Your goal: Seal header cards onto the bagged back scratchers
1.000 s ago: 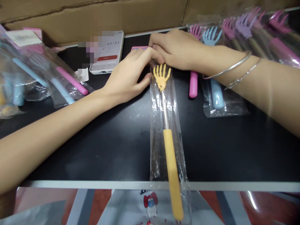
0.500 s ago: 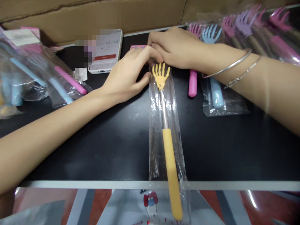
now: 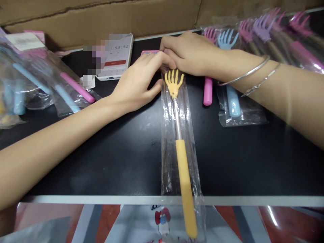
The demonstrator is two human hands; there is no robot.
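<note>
A yellow back scratcher (image 3: 185, 182) with a claw head and metal rod lies in a clear plastic bag (image 3: 168, 162), its handle reaching past the table's front edge. At the bag's top end my left hand (image 3: 141, 79) is closed, with bent fingers on the bag and the thumb beside it. A pink card (image 3: 152, 52) shows partly behind those fingers. Against the left fingertips, my right hand (image 3: 189, 54) is also closed at the bag's top; its fingertips are mostly hidden. Under my right wrist lie a pink back scratcher (image 3: 208, 91) and a bagged blue one (image 3: 233, 101).
Several bagged back scratchers (image 3: 76, 86) are piled at the left, with more (image 3: 265, 27) at the back right. A phone (image 3: 115, 64) lies beyond my left wrist. Cardboard (image 3: 157, 17) stands along the back of the black table (image 3: 113, 162).
The view has shifted very slightly. Both hands and the bagged yellow back scratcher stay in practically the same place.
</note>
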